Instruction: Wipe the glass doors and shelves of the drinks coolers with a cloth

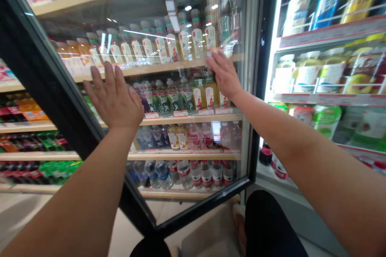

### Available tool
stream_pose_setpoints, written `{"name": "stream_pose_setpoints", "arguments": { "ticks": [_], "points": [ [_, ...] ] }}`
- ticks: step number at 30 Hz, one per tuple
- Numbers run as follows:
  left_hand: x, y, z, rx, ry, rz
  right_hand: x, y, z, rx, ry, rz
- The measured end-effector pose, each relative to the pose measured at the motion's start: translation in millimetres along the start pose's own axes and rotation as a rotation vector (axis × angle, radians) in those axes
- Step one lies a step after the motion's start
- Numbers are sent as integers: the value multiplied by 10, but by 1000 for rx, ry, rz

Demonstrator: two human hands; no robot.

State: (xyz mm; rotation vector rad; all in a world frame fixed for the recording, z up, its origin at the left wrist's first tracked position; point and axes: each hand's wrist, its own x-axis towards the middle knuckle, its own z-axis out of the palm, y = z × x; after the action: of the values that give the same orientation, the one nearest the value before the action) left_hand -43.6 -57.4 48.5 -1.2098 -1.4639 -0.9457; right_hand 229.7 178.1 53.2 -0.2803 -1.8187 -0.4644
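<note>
A glass door [187, 192] in a black frame [111, 172] stands swung out in front of me. My left hand [116, 98] is raised before the glass near the frame's left upright, fingers spread and palm turned away. Farther right, my right hand [223, 72] is also held up to the glass, its fingers stretched and slightly blurred. Neither hand holds anything. Whether the palms press on the glass or hover just off it, I cannot tell. Through the pane, rows of bottled drinks [197, 42] show on wooden shelves [187, 120].
On the right, a lit fridge holds cans [327, 4] and juice bottles [334, 68] on wire-fronted shelves. Green and dark soda bottles [58, 170] line the shelves at left. Beneath the door are a pale tiled floor [170, 211] and my dark-clad legs [268, 225].
</note>
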Motion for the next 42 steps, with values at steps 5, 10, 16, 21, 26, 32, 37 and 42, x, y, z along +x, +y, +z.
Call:
{"name": "stream_pose_setpoints", "arguments": {
  "ticks": [5,10,16,21,26,32,37,42],
  "points": [
    [-1,-15,6,8,5,11,-118,100,-40,-60,64,171],
    [4,-36,23,19,11,21,-110,319,-111,-36,109,165],
    [11,8,-4,25,-4,3,-426,288,-60,-99,86,178],
    [11,3,-5,30,-12,-9,-353,587,-152,-43,175,188],
    [15,13,-5,9,-13,-27,-312,339,-150,-91,111,204],
    [11,218,-170,25,-87,-120,-124,233,-164,-56,10,79],
    [4,290,-231,39,-162,-168,-55,170,-48,-24,219,275],
    [11,182,-166,-62,-167,-174,98,-123,43,26,-5,-98]
  ]
}}
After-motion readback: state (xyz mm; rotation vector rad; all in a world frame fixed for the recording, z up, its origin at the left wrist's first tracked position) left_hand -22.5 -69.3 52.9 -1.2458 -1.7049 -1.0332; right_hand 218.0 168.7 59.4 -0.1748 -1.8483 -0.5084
